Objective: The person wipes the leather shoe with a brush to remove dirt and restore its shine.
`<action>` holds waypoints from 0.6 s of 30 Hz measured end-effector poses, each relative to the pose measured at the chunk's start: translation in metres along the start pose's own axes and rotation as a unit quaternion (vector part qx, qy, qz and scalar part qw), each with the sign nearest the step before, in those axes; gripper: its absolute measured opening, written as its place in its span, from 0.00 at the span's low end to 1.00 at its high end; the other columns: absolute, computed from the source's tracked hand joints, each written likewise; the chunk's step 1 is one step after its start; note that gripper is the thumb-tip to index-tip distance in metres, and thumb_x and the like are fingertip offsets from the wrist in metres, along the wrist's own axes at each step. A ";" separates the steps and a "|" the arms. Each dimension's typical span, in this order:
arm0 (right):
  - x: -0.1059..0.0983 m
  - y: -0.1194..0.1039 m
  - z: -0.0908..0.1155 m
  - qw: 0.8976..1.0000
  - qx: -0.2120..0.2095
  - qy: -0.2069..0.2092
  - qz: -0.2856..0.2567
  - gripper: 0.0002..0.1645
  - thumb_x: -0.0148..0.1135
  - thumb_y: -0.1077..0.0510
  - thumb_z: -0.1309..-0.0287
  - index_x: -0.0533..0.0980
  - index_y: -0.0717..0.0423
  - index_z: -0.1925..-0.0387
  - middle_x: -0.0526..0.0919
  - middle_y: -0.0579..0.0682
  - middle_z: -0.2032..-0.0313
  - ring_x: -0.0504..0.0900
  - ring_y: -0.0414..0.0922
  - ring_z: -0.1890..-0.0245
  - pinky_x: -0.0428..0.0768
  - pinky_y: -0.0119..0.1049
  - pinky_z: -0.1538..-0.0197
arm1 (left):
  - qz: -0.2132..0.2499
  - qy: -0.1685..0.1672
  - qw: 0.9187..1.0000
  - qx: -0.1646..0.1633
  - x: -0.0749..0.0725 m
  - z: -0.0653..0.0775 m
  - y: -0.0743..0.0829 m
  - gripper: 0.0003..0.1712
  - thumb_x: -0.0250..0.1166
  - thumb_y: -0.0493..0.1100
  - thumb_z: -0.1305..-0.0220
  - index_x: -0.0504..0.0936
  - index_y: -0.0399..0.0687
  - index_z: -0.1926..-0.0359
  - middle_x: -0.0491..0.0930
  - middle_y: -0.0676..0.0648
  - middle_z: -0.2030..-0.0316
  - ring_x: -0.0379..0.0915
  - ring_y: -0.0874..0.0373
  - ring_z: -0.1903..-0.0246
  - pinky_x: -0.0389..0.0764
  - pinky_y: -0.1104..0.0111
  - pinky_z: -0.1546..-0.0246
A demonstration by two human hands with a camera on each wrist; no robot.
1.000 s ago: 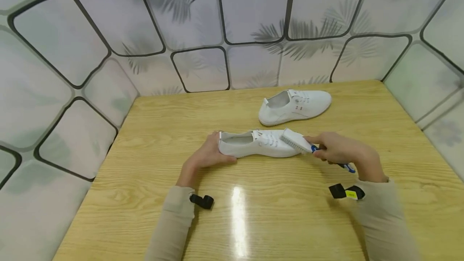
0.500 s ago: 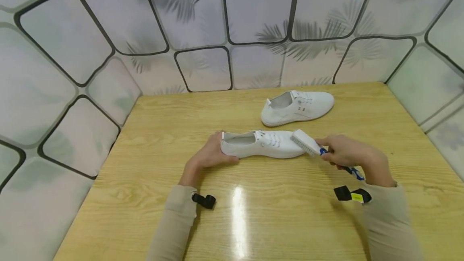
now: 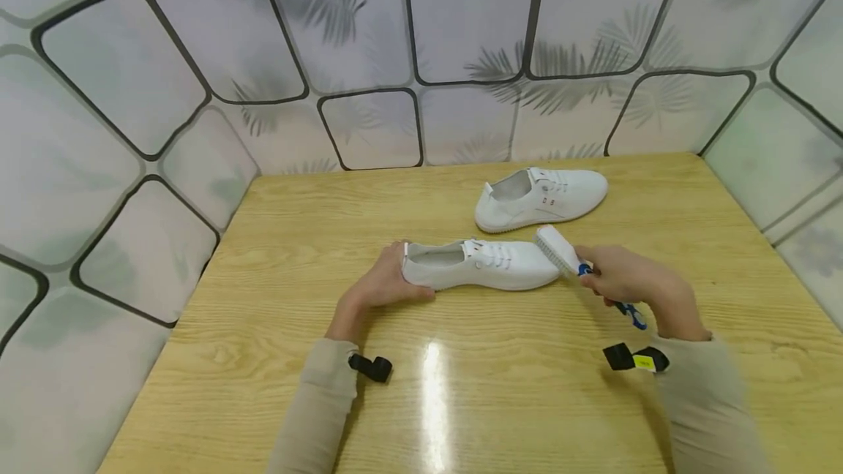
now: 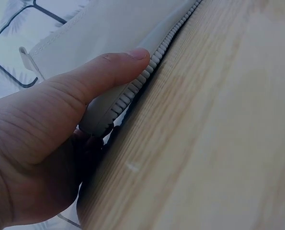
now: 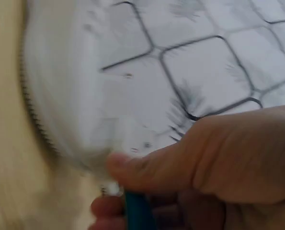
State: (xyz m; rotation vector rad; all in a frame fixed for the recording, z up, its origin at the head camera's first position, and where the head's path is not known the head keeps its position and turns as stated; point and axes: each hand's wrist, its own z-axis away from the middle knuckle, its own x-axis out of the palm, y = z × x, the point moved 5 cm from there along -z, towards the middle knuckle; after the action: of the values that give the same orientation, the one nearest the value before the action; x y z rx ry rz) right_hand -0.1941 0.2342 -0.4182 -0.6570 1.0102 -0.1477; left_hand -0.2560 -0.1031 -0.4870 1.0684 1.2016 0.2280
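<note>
A white lace-up shoe [image 3: 510,265] lies on the wooden table with its toe to the right. My left hand [image 3: 385,278] grips its heel. In the left wrist view the thumb of the left hand [image 4: 61,110] lies along the shoe's side [image 4: 108,33], just above the ribbed sole, while the other fingers are mostly hidden behind the heel. My right hand [image 3: 622,273] holds a brush [image 3: 558,249] with a white head and a blue handle. The bristles are at the shoe's toe. In the blurred right wrist view, thumb and fingers of the right hand [image 5: 195,167] pinch the handle [image 5: 138,211].
The second white shoe [image 3: 573,192] stands farther back on the table [image 3: 316,218], toe also to the right. A patterned wall [image 3: 470,20] encloses the table at the back and sides. Black straps [image 3: 371,366] sit at both wrists.
The brush has moved right along the shoe to its toe and now tilts more steeply. My left hand keeps its grip on the heel. The view has shifted slightly.
</note>
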 end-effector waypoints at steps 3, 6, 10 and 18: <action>0.002 -0.006 -0.005 1.000 -0.021 0.004 -0.004 0.34 0.53 0.63 0.29 0.56 0.69 0.27 0.76 0.51 0.77 0.75 0.43 0.82 0.74 0.38 0.74 | 0.009 0.003 1.000 -0.002 -0.001 0.000 0.001 0.41 0.82 0.47 0.57 0.77 0.50 0.39 0.76 0.50 0.53 0.68 0.56 0.55 0.71 0.62 0.54; 0.004 -0.006 0.002 0.999 -0.030 -0.023 -0.027 0.36 0.54 0.64 0.30 0.54 0.70 0.27 0.74 0.49 0.80 0.75 0.43 0.82 0.73 0.36 0.76 | 0.018 0.001 1.000 -0.003 -0.001 0.000 0.001 0.42 0.83 0.47 0.57 0.77 0.51 0.39 0.77 0.50 0.52 0.69 0.56 0.55 0.72 0.62 0.55; 0.003 0.001 0.007 0.999 -0.013 -0.023 -0.030 0.34 0.53 0.66 0.30 0.55 0.73 0.28 0.72 0.49 0.81 0.74 0.43 0.82 0.73 0.36 0.75 | 0.010 -0.005 1.000 -0.005 0.000 0.001 0.001 0.42 0.82 0.48 0.57 0.76 0.51 0.39 0.76 0.50 0.52 0.69 0.57 0.55 0.73 0.62 0.55; 0.009 -0.020 0.001 0.998 -0.043 -0.033 -0.037 0.23 0.53 0.64 0.29 0.66 0.67 0.36 0.74 0.50 0.80 0.75 0.43 0.83 0.74 0.36 0.75 | 0.008 -0.002 1.000 0.015 -0.002 0.000 0.002 0.39 0.83 0.48 0.57 0.79 0.51 0.41 0.79 0.52 0.55 0.71 0.57 0.58 0.73 0.63 0.57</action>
State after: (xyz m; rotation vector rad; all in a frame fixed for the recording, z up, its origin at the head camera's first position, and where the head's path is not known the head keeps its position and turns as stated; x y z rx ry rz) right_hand -0.1850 0.2152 -0.4136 -0.7736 0.9334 -0.1467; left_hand -0.2557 -0.1030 -0.4842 1.1041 1.1957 0.2210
